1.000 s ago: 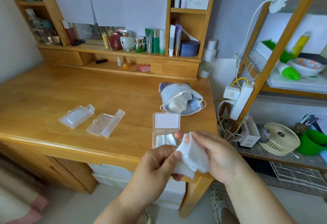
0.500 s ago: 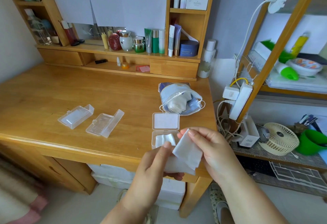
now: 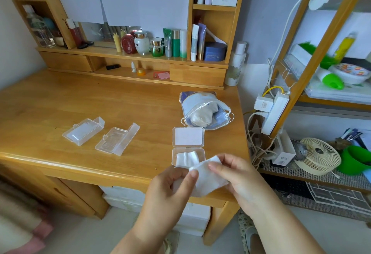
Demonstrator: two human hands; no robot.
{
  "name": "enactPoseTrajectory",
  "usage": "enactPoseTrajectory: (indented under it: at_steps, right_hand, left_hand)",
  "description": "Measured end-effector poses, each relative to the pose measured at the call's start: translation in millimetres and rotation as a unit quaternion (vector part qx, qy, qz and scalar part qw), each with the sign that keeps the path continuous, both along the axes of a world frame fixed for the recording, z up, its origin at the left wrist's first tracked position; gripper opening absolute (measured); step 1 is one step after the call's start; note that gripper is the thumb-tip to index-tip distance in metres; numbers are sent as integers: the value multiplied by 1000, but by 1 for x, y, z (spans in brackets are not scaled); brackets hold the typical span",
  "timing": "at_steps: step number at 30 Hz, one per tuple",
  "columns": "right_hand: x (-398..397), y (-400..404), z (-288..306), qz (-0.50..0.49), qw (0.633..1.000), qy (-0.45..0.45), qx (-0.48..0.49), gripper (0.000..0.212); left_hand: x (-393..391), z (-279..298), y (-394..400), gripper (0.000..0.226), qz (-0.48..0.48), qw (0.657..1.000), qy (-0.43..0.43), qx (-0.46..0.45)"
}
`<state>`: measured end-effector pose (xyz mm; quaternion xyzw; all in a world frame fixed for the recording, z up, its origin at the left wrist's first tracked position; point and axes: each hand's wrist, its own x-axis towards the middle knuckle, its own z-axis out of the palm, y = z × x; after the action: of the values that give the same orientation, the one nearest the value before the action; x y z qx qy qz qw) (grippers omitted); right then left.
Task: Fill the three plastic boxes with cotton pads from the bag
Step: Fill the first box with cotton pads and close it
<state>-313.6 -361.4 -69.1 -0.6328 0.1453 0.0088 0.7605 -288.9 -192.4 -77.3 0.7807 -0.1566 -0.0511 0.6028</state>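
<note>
Both hands hold white cotton pads [image 3: 206, 179] over the desk's front edge. My left hand [image 3: 170, 191] pinches the pads' left side with thumb and fingers; my right hand [image 3: 239, 177] pinches the right side. Just behind them an open clear plastic box [image 3: 188, 149] lies on the desk with cotton pads inside and its lid folded back. Two more clear boxes lie open to the left, the middle box [image 3: 117, 139] and the far-left box [image 3: 84, 130], with nothing visible inside. The drawstring bag of cotton pads [image 3: 204, 111] lies open behind the near box.
The wooden desk [image 3: 60, 103] carries a shelf unit with bottles and jars [image 3: 156, 45] at the back. To the right stand a wooden rack with a power strip [image 3: 275, 111], cables, a small fan [image 3: 319, 156] and a green bowl [image 3: 355, 159].
The hands have shifted slightly and the pads between them now lie flatter, closer to the near box's front edge. The boxes and bag have not moved.
</note>
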Motion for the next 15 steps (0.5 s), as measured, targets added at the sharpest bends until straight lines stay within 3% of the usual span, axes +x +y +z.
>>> enactPoseTrajectory:
  at_steps: [3, 5, 9, 11, 13, 15]
  right_hand:
    - [2, 8, -1, -11, 979, 4, 203, 19]
    - [4, 20, -3, -24, 981, -1, 192, 20]
    - [8, 38, -13, -47, 999, -10, -16, 12]
    - [11, 31, -16, -50, 994, -31, -92, 10]
    - [19, 12, -17, -98, 957, -41, -271, 3]
    - [31, -3, -16, -109, 879, -52, -461, 6]
  left_hand:
    - [-1, -1, 1, 60, -1, 998, 40, -55]
    - [1, -2, -1, 61, -12, 992, 87, -94]
    - [7, -9, 0, 29, 52, 993, 82, -71]
    - [16, -15, 13, 22, 93, 988, 71, -102]
    - [35, -17, 30, 17, 131, 959, 121, -219]
    - [56, -18, 41, 16, 152, 917, 176, -324]
